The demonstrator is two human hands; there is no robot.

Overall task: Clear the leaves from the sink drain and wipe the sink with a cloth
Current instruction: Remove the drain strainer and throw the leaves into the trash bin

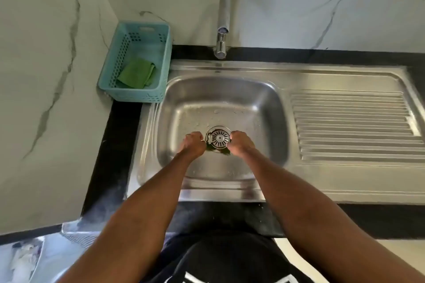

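My left hand point(192, 143) and right hand point(241, 142) curled beside the drain strainer point(219, 137); whether they gripped anything, I couldn't tell. Leaves point(224, 151) lay underneath; the cloth point(137, 73) sat in the basket point(128, 96).

Leaves point(224, 151) mostly hidden under both hands; left hand point(194, 143) and right hand point(241, 143) conceal their own fingertips (grip unclear). Drainboard point(354, 126) runs off the right edge.

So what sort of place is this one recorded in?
Most likely a home kitchen: a steel sink with a ribbed draining board, a tap against a marble-look wall, and a basket holding a green cloth.
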